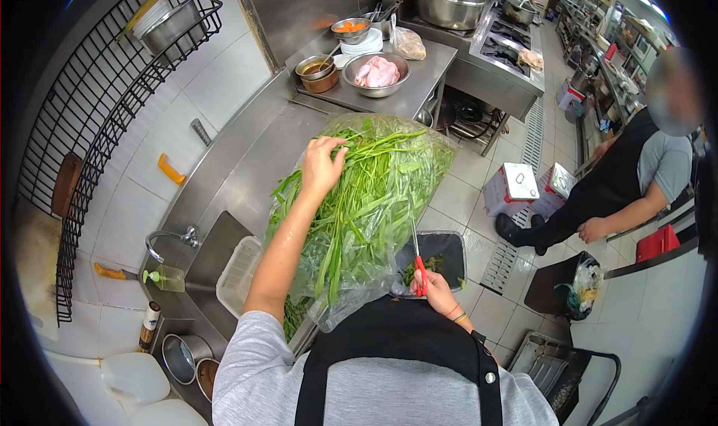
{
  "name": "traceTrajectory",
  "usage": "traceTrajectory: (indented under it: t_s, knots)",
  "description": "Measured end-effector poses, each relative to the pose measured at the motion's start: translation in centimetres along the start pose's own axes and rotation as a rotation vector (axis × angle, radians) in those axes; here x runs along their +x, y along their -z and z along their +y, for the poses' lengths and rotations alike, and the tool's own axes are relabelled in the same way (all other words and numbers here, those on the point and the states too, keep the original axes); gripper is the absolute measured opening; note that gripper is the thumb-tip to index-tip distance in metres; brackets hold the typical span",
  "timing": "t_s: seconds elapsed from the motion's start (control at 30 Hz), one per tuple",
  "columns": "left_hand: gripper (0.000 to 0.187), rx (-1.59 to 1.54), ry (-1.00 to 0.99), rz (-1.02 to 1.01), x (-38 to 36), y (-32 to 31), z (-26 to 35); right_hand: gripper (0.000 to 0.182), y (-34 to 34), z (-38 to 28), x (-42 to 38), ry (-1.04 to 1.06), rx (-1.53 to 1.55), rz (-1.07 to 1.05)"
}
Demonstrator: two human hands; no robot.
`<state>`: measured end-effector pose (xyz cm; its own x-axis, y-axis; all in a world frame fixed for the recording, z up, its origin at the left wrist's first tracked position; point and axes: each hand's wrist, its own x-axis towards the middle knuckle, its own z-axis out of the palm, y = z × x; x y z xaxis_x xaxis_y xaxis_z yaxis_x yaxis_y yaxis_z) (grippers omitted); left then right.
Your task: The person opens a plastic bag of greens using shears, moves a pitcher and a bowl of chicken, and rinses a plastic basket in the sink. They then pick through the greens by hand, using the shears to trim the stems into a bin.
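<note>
A big heap of leafy green vegetables (359, 194) with long stems lies on and partly inside a clear plastic bag (430, 160), in front of me at the counter's edge. My left hand (324, 166) is at the upper left of the heap, its fingers curled around some stems. My right hand (437, 293) grips the red handles of a pair of scissors (416, 235), whose long metal blades point up along the right side of the greens. Below the scissors, a black bin (452, 250) holds some green scraps.
A steel bowl of raw poultry (376, 74), a pot of liquid (315, 68) and stacked white plates (362, 43) stand on the far counter. The sink (224, 239) with its tap is to my left. A person in a black apron (621, 172) stands at right, near white-lidded tins (520, 181).
</note>
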<state>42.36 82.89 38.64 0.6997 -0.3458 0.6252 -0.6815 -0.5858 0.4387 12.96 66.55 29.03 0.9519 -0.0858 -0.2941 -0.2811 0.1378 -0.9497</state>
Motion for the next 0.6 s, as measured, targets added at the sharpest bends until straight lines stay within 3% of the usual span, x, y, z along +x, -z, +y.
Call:
traceTrajectory:
  t_s: [0.13,0.4,0.47,0.6]
  knots:
    - [0.017,-0.024,-0.092,-0.188,-1.1,-2.5,1.4,0.038,0.6,0.7,0.2,-0.027,0.001,-0.008]
    - [0.005,0.194,-0.177,-0.084,-0.2,-7.3,2.0,0.036,0.5,-0.6,-0.3,0.01,-0.011,-0.019]
    - [0.007,0.116,-0.096,0.05,0.7,-6.4,3.0,0.035,0.8,-0.5,-0.7,0.02,-0.005,0.0]
    - [0.006,-0.188,-0.045,0.005,3.6,-4.7,3.1,0.034,1.7,0.9,-1.2,0.002,0.02,0.023]
